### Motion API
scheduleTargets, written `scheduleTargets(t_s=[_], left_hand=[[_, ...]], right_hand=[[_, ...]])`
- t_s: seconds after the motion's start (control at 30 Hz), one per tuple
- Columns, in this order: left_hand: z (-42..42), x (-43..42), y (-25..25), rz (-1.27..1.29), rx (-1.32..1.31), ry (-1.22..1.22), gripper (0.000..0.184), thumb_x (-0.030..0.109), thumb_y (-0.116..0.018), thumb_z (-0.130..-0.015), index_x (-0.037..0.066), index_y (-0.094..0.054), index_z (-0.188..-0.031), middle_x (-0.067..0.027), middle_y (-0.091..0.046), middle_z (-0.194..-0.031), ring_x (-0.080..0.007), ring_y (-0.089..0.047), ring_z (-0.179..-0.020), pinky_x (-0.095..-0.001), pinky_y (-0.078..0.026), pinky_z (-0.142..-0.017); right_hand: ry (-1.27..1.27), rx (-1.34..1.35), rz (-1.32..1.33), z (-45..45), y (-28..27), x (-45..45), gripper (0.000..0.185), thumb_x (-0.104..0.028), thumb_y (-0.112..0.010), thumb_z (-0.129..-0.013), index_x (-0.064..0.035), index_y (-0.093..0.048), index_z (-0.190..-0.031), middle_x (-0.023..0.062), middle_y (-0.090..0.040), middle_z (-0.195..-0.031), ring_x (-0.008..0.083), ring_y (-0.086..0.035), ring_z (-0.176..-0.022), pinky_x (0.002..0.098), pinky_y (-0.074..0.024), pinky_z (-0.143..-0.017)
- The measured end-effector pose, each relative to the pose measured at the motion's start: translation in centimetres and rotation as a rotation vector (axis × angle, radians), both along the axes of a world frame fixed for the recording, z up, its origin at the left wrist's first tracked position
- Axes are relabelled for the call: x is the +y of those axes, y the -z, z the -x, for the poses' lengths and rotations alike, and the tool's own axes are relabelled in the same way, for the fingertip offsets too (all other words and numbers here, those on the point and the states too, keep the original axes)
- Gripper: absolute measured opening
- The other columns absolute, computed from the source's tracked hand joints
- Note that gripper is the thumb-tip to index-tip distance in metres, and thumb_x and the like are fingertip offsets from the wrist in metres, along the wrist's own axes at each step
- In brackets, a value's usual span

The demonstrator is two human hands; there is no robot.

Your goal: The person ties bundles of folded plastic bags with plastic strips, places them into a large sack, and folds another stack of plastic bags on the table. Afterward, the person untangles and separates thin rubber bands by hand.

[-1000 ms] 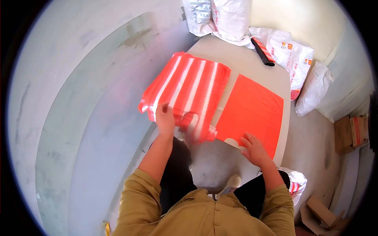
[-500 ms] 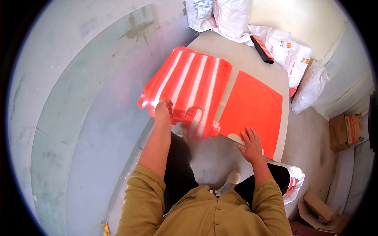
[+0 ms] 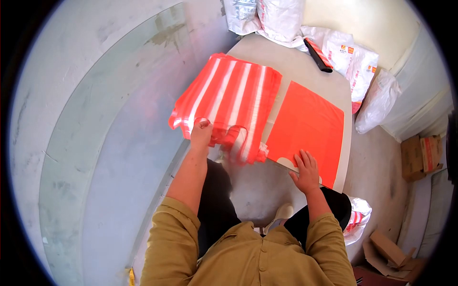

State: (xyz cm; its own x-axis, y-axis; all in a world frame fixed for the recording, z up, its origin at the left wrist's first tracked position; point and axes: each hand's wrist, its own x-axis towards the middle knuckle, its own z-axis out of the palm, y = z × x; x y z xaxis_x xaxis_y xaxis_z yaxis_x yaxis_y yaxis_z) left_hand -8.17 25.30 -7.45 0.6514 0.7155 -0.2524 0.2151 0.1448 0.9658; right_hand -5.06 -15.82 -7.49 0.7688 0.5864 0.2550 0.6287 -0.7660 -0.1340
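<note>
A thick stack of red-and-white striped plastic bags lies on the left part of the table, its near edge drooping loosely. My left hand is closed in a pinch at that near edge, gripping a striped bag. Beside the stack lies a flat red plastic sheet, with a half-round notch at its near edge. My right hand rests on the sheet's near corner, fingers stretched out and lying flat, holding nothing.
The pale table stands against a wall. At its far edge lies a black-and-red roll-like object. White sacks stand behind it. Cardboard boxes and a bag with striped contents are to the right.
My left hand has shifted slightly up and to the right at the bags' near edge, whose drooping folds have moved a little. My right hand stays flat on the red sheet.
</note>
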Motion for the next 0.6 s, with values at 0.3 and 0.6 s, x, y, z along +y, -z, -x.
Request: scheduleTargets(t_s=[0.3,0.6], left_hand=[[0.4,-0.9,-2.6,0.099,0.020,0.128,0.019,0.017,-0.069,-0.090,0.001,-0.064,-0.097,-0.0057,-0.068,-0.085,-0.0137,-0.063,-0.069,-0.0265,-0.048,-0.062],[-0.1,-1.2,-4.1,0.530,-0.387,0.010,0.009,0.012,-0.063,-0.095,0.004,-0.060,-0.091,-0.0080,-0.064,-0.092,-0.0178,-0.062,-0.086,-0.0316,-0.053,-0.076]], right_hand=[[0.015,-0.001,-0.039,0.0,0.0,-0.1,0.064,-0.032,-0.074,-0.077,-0.0116,-0.054,-0.135,0.0125,-0.043,-0.149,0.0340,-0.037,-0.139,0.0506,-0.0287,-0.114],[0.016,-0.015,-0.003,-0.1,0.1,-0.2,0.066,-0.035,-0.072,-0.079,-0.0113,-0.052,-0.137,0.0109,-0.041,-0.151,0.0339,-0.036,-0.139,0.0498,-0.0291,-0.115]])
